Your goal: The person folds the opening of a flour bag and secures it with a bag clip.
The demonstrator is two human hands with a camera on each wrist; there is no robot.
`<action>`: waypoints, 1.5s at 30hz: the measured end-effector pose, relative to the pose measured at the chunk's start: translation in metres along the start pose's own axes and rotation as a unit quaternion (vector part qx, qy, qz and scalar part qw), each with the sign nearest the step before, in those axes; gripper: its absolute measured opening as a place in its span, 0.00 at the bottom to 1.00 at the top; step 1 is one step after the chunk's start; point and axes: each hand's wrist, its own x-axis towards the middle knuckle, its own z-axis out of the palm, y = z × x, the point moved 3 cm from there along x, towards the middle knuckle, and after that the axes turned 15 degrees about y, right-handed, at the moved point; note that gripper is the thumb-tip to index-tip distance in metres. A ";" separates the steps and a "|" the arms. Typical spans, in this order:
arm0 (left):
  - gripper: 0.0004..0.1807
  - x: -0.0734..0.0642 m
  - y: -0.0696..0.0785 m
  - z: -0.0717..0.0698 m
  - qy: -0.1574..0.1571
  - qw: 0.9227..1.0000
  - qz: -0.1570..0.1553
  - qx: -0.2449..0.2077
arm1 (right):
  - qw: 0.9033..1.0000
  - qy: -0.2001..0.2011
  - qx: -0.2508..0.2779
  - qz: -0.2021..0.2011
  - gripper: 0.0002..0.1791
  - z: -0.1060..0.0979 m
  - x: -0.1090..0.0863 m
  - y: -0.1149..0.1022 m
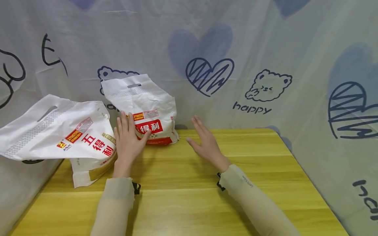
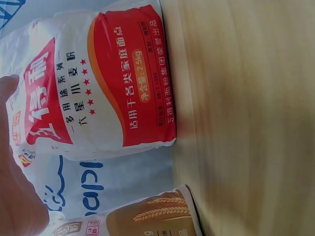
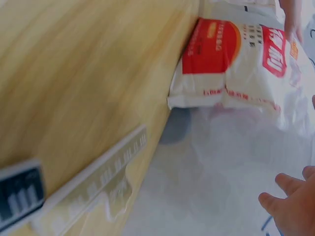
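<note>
Here the left hand (image 1: 129, 141) masks part of the red-labelled bag (image 1: 147, 105), contact impossible to call! That bag, in turn, blots out most of a bear print (image 1: 105, 74); the brown-labelled bag (image 1: 66, 127) is clipped by the head view's left edge. Right wrist view: right hand (image 3: 298, 209) cropped, lettering on the pale strip (image 3: 98, 178) blurred.

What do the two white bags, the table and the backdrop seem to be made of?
White bag with red bottom and white bag with brown bottom: probably flexible plastic, low-sheen, given creases and punched handle slots. Table: wood or wood-effect laminate, smooth, with streaky grain. Backdrop: matte, likely fabric, judging by its soft folds.
</note>
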 end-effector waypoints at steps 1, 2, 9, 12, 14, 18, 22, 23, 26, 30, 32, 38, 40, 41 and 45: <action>0.57 0.003 -0.001 0.001 0.005 1.000 -0.001 0.001 | 1.000 -0.003 0.000 0.000 0.44 0.005 0.003 0.000; 0.57 0.006 -0.002 0.002 0.008 1.000 -0.001 0.001 | 1.000 -0.004 0.002 0.001 0.44 0.009 0.007 -0.001; 0.59 0.021 -0.004 0.012 0.013 1.000 -0.006 -0.011 | 0.999 -0.031 0.006 0.029 0.45 0.035 0.031 -0.006; 0.59 0.022 -0.006 0.018 0.005 1.000 -0.004 -0.017 | 0.998 -0.052 0.006 0.041 0.44 0.045 0.035 -0.006; 0.60 0.021 -0.008 0.021 0.002 1.000 0.000 -0.023 | 0.997 -0.063 0.007 0.047 0.44 0.052 0.038 -0.007; 0.60 0.018 -0.012 0.028 -0.004 0.999 0.005 -0.038 | 0.996 -0.075 0.007 0.051 0.44 0.066 0.042 -0.009; 0.60 0.015 -0.015 0.034 -0.012 0.999 0.009 -0.044 | 0.995 -0.077 0.014 0.061 0.45 0.077 0.044 -0.013; 0.60 0.014 -0.016 0.035 -0.015 0.999 0.009 -0.046 | 0.995 -0.077 0.015 0.066 0.45 0.080 0.045 -0.014; 0.58 0.013 -0.015 0.037 -0.026 0.998 0.007 -0.063 | 0.994 -0.074 0.013 0.079 0.45 0.087 0.046 -0.015; 0.57 0.015 -0.010 0.036 -0.036 0.995 -0.003 -0.095 | 0.994 -0.067 0.014 0.091 0.45 0.097 0.049 -0.014; 0.56 0.016 -0.009 0.037 -0.040 0.993 -0.007 -0.107 | 0.993 -0.063 0.024 0.097 0.45 0.102 0.051 -0.013; 0.54 0.017 -0.007 0.041 -0.053 0.989 -0.019 -0.139 | 0.989 -0.052 0.062 0.124 0.47 0.113 0.052 -0.013; 0.54 0.017 -0.006 0.041 -0.054 0.987 -0.020 -0.147 | 0.988 -0.046 0.072 0.131 0.47 0.115 0.052 -0.013; 0.54 0.017 -0.006 0.041 -0.054 0.987 -0.020 -0.148 | 0.987 -0.044 0.076 0.135 0.46 0.116 0.052 -0.013; 0.53 0.017 -0.007 0.039 -0.056 0.987 -0.018 -0.148 | 0.985 -0.039 0.090 0.142 0.46 0.120 0.052 -0.014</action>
